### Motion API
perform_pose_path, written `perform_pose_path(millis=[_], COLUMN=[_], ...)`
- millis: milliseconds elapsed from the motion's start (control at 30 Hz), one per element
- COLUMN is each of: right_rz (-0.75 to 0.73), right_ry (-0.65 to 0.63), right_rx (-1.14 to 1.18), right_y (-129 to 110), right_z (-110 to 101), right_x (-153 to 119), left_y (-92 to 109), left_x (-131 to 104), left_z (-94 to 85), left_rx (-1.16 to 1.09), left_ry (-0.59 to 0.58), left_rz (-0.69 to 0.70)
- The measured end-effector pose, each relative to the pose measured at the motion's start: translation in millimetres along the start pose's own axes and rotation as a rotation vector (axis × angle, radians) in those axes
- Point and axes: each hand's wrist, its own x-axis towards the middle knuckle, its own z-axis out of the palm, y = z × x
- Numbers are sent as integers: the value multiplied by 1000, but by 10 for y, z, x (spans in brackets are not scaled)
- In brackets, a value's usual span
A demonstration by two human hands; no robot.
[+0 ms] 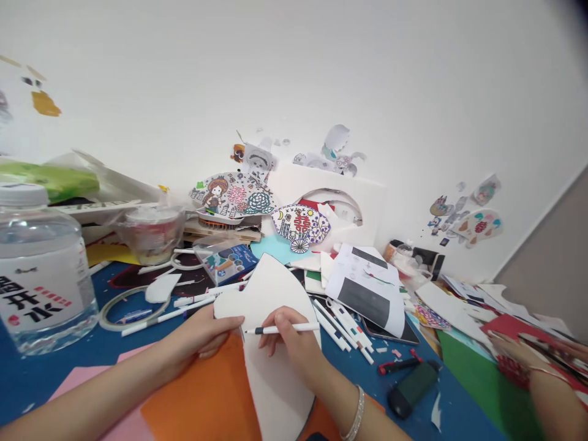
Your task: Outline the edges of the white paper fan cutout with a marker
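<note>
In the middle of the head view is a large white paper cutout with curved edges, above an orange sheet. My left hand grips its left edge, the thumb on top and the other fingers underneath. A white marker pen with a dark grip is pinched in my right hand, which rests on the cutout. The pen's tip points left, close to the cutout's left edge; whether it touches the paper I cannot tell. A bracelet circles my right wrist.
A big water bottle stands at left, beside a tape roll. Several white markers and a dark green cylindrical object lie to the right. Decorated cutouts lean at the back. Another person's hand is at far right.
</note>
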Motion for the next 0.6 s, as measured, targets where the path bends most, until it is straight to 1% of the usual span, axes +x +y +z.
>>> perform_pose_path(millis=[200, 367, 600], right_rz=[12, 11, -7], right_ry=[-10, 13, -2], right_rx=[3, 21, 30], right_y=[46, 47, 59], right_z=[-15, -11, -24], right_x=[6, 5, -10], left_y=[-11, 6, 18], left_x=[12, 3, -17], left_z=[1, 0, 31], left_rx=[6, 10, 5], left_ry=[22, 4, 16], left_rz=[3, 10, 30])
